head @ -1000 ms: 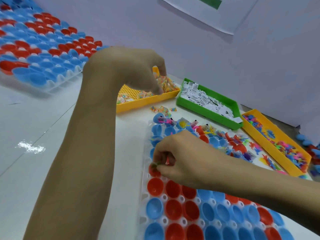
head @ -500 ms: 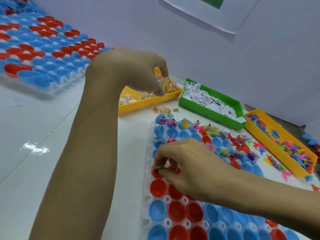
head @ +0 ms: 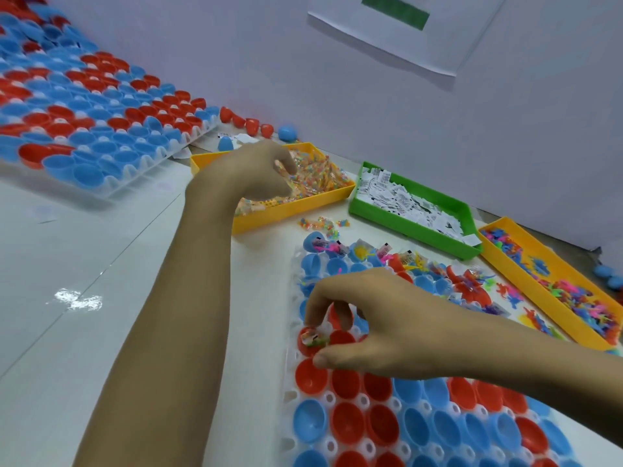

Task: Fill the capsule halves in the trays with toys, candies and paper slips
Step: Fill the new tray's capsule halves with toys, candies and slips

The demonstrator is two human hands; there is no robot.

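Capsule filling at the white table [head: 101, 264]: both hands at work, bins lined up along the far side.

Near tray [head: 290, 396] holds red and blue capsule halves; its far rows already carry toys, candies and slips, near rows bare cups. Right hand [head: 381, 328] hovers over the tray's left edge, fingers curled down and parted, just above a red half [head: 312, 340] with a wrapped candy and slip inside. Left hand [head: 256, 170] reaches into the far yellow bin [head: 290, 214] of wrapped candies [head: 317, 173], fingertips pinching some. Green bin [head: 404, 227] to its right: paper slips [head: 404, 200]. Right yellow bin [head: 553, 318]: small coloured toys [head: 580, 298]. Second tray [head: 141, 173] far left, full of unfilled halves.
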